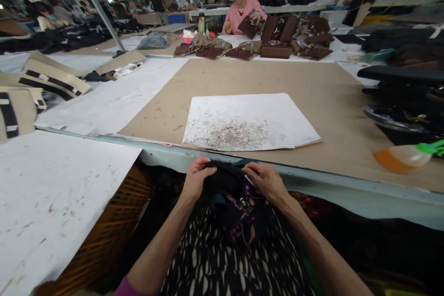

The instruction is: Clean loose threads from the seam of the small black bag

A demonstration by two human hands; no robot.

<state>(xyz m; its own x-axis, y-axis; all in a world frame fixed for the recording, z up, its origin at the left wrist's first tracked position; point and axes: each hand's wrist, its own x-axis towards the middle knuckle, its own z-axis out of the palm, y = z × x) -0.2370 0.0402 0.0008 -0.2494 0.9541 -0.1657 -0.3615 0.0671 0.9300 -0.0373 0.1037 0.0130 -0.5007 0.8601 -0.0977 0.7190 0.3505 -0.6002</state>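
Note:
My left hand [196,177] and my right hand [265,181] both grip a dark fabric piece [225,180] held in my lap, just below the table's front edge [312,180]. The fingers of both hands are curled and pinch the top edge of the cloth. Beneath it hangs dark material with a pink and blue pattern and a small metal clasp [243,202]. On the table right in front lies a white paper sheet [249,122] strewn with many cut thread scraps.
A brown cardboard sheet [333,97] covers the table. An orange-bottomed spray bottle [405,156] lies at the right, dark goods behind it. An orange crate [114,222] stands at lower left. Across the table a person in pink [243,11] handles brown bags [277,41].

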